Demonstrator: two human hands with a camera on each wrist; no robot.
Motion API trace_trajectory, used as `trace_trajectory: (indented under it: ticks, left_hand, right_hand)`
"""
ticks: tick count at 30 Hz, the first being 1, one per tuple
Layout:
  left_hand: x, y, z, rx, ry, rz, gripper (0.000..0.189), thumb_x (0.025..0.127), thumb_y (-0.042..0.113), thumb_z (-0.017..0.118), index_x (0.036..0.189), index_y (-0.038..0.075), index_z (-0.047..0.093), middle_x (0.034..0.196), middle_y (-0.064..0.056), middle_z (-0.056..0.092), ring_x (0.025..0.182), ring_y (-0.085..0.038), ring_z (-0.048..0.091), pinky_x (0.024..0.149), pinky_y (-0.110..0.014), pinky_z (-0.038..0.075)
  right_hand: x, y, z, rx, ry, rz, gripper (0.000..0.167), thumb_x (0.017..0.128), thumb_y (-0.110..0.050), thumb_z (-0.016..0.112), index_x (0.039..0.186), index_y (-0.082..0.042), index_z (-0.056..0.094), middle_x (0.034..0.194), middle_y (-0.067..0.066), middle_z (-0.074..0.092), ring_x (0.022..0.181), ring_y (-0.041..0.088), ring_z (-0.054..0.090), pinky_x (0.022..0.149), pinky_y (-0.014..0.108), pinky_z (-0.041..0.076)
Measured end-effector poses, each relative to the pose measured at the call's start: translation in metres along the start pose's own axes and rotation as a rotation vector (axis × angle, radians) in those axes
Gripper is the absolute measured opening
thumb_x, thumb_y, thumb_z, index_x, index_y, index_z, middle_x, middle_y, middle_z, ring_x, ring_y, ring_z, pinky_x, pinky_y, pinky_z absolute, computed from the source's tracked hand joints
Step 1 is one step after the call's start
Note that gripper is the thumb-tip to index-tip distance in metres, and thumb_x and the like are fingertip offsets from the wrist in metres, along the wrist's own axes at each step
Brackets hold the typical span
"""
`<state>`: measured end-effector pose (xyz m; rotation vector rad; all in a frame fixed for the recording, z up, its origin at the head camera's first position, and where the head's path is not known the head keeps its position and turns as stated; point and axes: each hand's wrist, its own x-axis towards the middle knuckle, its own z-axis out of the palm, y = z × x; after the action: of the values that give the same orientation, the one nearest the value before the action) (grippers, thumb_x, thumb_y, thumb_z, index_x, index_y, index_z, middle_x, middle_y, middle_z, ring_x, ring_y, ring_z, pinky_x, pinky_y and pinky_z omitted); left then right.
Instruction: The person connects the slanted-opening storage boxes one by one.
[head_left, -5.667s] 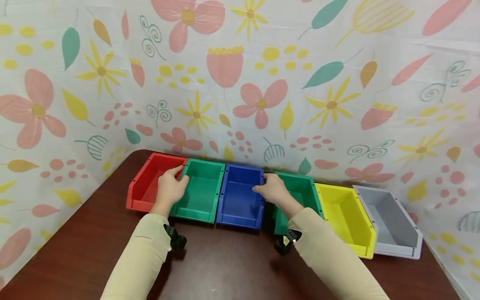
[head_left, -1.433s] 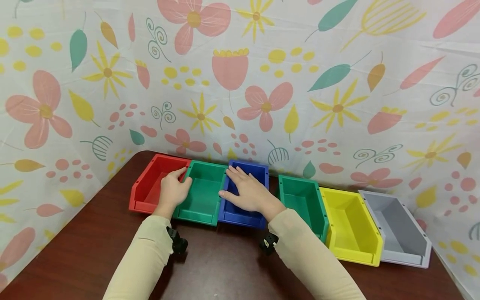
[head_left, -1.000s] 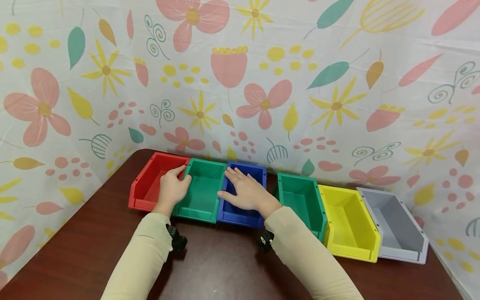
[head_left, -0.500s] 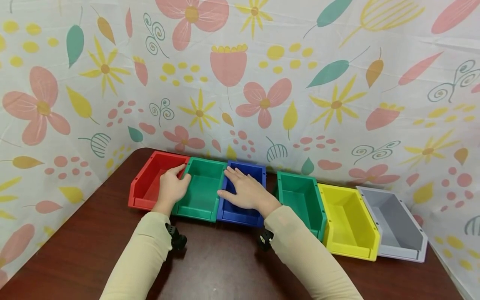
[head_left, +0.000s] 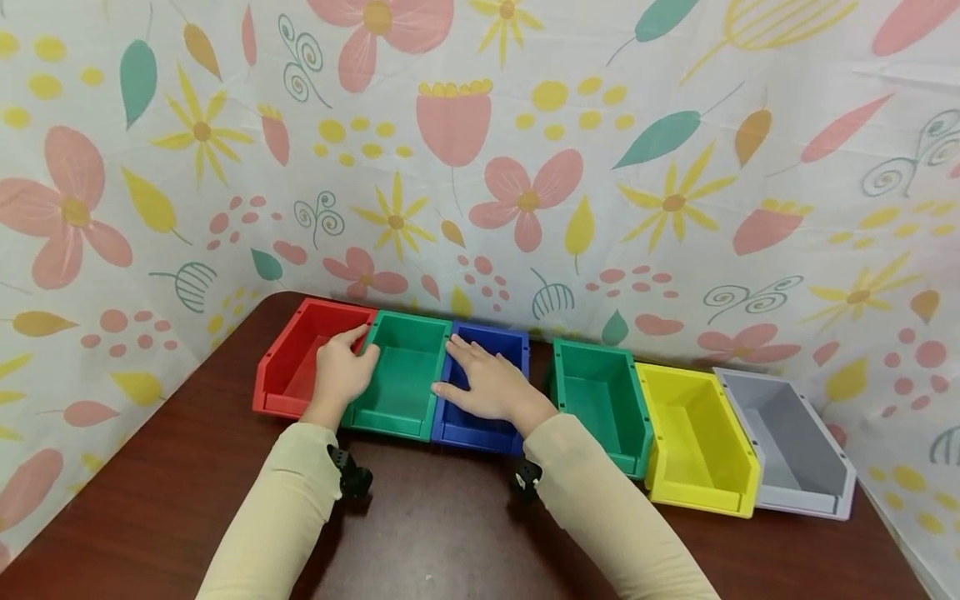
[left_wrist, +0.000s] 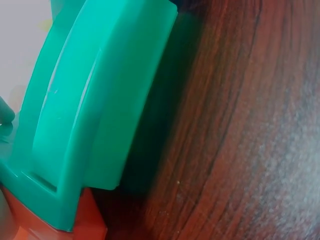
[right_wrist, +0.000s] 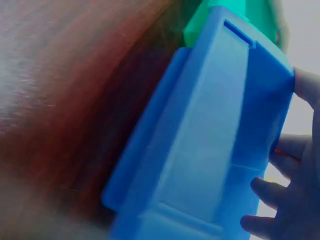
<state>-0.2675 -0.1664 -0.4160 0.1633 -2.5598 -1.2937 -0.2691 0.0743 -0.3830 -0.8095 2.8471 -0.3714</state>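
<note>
In the head view my left hand pinches the wall between the red bin and the left green bin. Its thumb is on the green side; the fingers on the red side are partly hidden. My right hand lies over the blue bin with straight, spread fingers, their tips at its left rim beside the green bin. In the right wrist view, fingers reach over the blue bin's opening. The left wrist view shows mostly the green bin's front lip.
To the right stand a second green bin, a yellow bin and a grey bin. A gap separates the blue bin from that green one. All stand on a brown table against a flower-printed cloth.
Since the oldest frame, my right hand has left the blue bin's right wall and lies across it. From 1.4 s ago the blue bin's rear has lowered slightly. My left hand stays put.
</note>
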Motion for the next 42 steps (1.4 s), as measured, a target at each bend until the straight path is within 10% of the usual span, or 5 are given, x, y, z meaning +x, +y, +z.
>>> trace_trajectory:
  ticks: [9, 17, 26, 37, 42]
  left_hand:
    - [0.0, 0.006, -0.003, 0.019, -0.014, -0.005, 0.049, 0.093, 0.025, 0.049, 0.14, 0.009, 0.048, 0.111, -0.019, 0.063, 0.07, -0.031, 0.054, 0.064, -0.032, 0.044]
    - [-0.003, 0.005, 0.001, 0.038, -0.056, -0.002, 0.05, 0.093, 0.024, 0.051, 0.14, 0.005, 0.047, 0.113, -0.021, 0.061, 0.045, -0.023, 0.043, 0.055, -0.03, 0.04]
    - [0.001, 0.007, -0.012, 0.119, -0.111, -0.004, 0.052, 0.095, 0.024, 0.049, 0.142, 0.003, 0.043, 0.143, -0.021, 0.045, 0.118, -0.037, 0.048, 0.089, -0.047, 0.049]
    - [0.005, 0.0, -0.023, 0.316, -0.131, 0.04, 0.055, 0.095, 0.025, 0.047, 0.143, 0.0, 0.039, 0.137, -0.026, 0.046, 0.106, -0.039, 0.053, 0.081, -0.048, 0.05]
    - [0.003, 0.003, -0.019, 0.493, -0.057, 0.193, 0.049, 0.093, 0.022, 0.05, 0.134, -0.003, 0.049, 0.126, -0.025, 0.055, 0.098, -0.039, 0.057, 0.079, -0.05, 0.052]
  right_hand:
    - [-0.001, 0.003, 0.013, -0.043, 0.043, 0.032, 0.082, 0.086, -0.077, 0.016, 0.153, -0.031, 0.005, 0.16, -0.012, 0.004, 0.146, 0.02, 0.018, 0.114, 0.053, 0.019]
    - [-0.016, 0.014, 0.005, 0.192, 0.099, 0.011, 0.083, 0.088, -0.071, 0.034, 0.153, -0.024, 0.015, 0.16, -0.006, 0.011, 0.147, 0.018, 0.011, 0.116, 0.049, 0.018]
    - [-0.045, 0.042, -0.021, 0.228, 0.182, 0.045, 0.074, 0.093, -0.047, 0.051, 0.151, -0.01, 0.023, 0.158, 0.008, 0.019, 0.144, 0.03, 0.022, 0.111, 0.051, 0.028]
    - [-0.085, 0.086, -0.032, 0.259, 0.258, 0.151, 0.072, 0.094, -0.042, 0.052, 0.151, -0.008, 0.023, 0.156, 0.015, 0.022, 0.141, 0.036, 0.027, 0.107, 0.054, 0.032]
    - [-0.106, 0.106, -0.035, 0.258, 0.301, 0.199, 0.072, 0.094, -0.039, 0.053, 0.15, -0.004, 0.025, 0.155, 0.02, 0.023, 0.139, 0.04, 0.029, 0.106, 0.057, 0.032]
